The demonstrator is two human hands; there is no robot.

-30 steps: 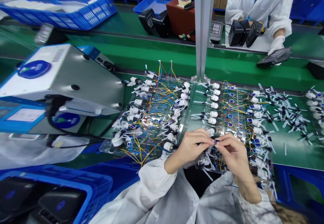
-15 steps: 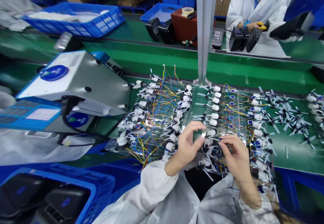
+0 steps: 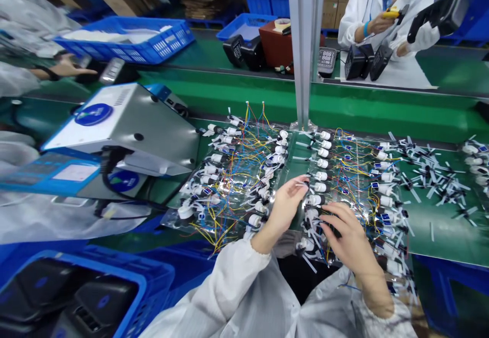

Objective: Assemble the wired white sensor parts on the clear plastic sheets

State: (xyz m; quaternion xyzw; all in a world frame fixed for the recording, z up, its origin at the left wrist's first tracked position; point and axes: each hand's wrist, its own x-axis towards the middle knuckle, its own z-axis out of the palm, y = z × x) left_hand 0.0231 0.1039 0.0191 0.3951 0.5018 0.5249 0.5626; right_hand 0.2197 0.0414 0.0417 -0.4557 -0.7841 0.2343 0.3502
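Hovering low over the green surface (image 3: 423, 230), the left hand (image 3: 287, 201) has its fingertips bunched at a pale strip (image 3: 299, 184); pinched or merely touched, I cannot tell! Across from it, the right hand (image 3: 348, 230) shows a looser grip, thumb and fingers parted, just beside a white cylinder (image 3: 315, 200) in the near part of the row, right of the left hand. Judging by looks, that cylinder is light and stiff, perhaps slippery on its smooth cap; the thin wires (image 3: 350, 164) look soft and fragile. Best hold? 2 fingertips around the rounded body, clear of those wires!
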